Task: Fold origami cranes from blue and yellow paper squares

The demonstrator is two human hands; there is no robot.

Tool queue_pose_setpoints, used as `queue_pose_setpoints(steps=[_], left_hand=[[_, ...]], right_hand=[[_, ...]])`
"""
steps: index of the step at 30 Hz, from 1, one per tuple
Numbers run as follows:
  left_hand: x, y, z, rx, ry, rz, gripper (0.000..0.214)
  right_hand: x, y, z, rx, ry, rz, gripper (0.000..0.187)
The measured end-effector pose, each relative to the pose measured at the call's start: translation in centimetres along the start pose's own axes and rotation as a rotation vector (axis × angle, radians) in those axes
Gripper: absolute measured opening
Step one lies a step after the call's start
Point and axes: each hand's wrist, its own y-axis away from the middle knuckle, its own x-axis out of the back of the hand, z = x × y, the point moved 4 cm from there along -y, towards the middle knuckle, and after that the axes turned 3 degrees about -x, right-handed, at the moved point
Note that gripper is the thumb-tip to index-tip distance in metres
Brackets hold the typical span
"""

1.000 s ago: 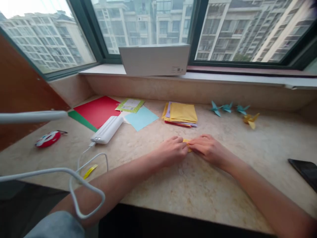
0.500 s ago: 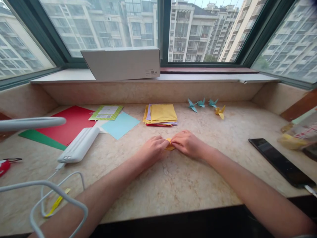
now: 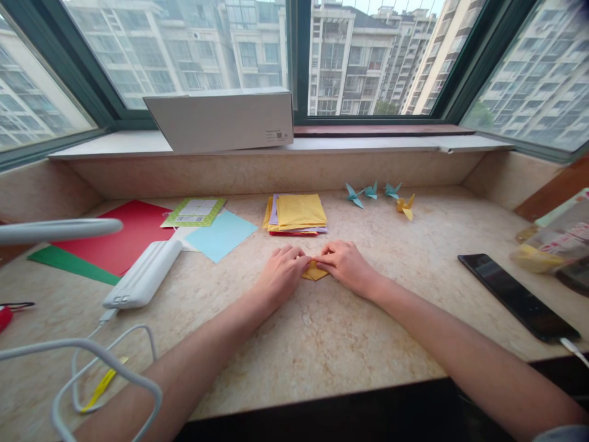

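Observation:
A small piece of folded yellow paper [image 3: 315,272] lies on the stone counter between my hands, its lower corner pointing toward me. My left hand [image 3: 286,267] grips its left side, with the fingertips pressed together at the upper edge. From the right, my right hand [image 3: 344,264] pinches the same upper edge, so the two sets of fingertips almost meet. The fingers cover the paper's top part. Just beyond them sits a stack of yellow, purple and red folded papers [image 3: 301,212]. Several paper cranes, blue ones [image 3: 354,195] and a yellow one [image 3: 405,207], stand farther back on the right.
Red [image 3: 115,236], green [image 3: 73,264] and light blue sheets [image 3: 223,236] lie at left, beside a white power bank [image 3: 145,273]. A white cable loop [image 3: 151,383] crosses near my left forearm. A black phone [image 3: 518,296] and a clear bag [image 3: 552,242] are at right.
More of the yellow paper's lower part shows now below my fingertips. My fingers have shifted slightly toward its upper edge. The whole view has moved a little.

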Motion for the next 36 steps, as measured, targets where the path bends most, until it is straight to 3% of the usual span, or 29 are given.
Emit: queue_pose_setpoints(steps=[14,19,24,28,32,34,36], left_hand=[[0.1,0.0,0.3,0.016,-0.011,-0.019,0.012],[1.9,0.5,1.1,-0.098,-0.073,0.111,0.016],[4.4,1.4,2.1,-0.300,-0.296,0.290,0.019],[4.6,1.4,1.7,-0.206,-0.222,0.344,0.017],[3.8,1.2,1.1,-0.214,-0.176,0.278,0.018],[3.7,1.3,0.9,-0.226,-0.223,0.292,0.018],[3.8,1.4,1.0,-0.246,-0.274,0.321,0.018]], right_hand=[[0.3,0.3,-0.7,-0.026,0.056,0.031,0.017],[2.0,0.6,-2.0,0.159,0.003,0.165,0.016],[3.5,1.6,-2.8,0.347,0.145,0.322,0.021],[4.0,1.7,-2.8,0.310,0.126,0.375,0.027],[3.2,0.9,-2.2,0.286,-0.037,0.288,0.027],[2.6,0.6,-1.8,0.267,-0.163,0.206,0.039],[2.0,0.5,-1.6,0.262,-0.266,0.150,0.037]])
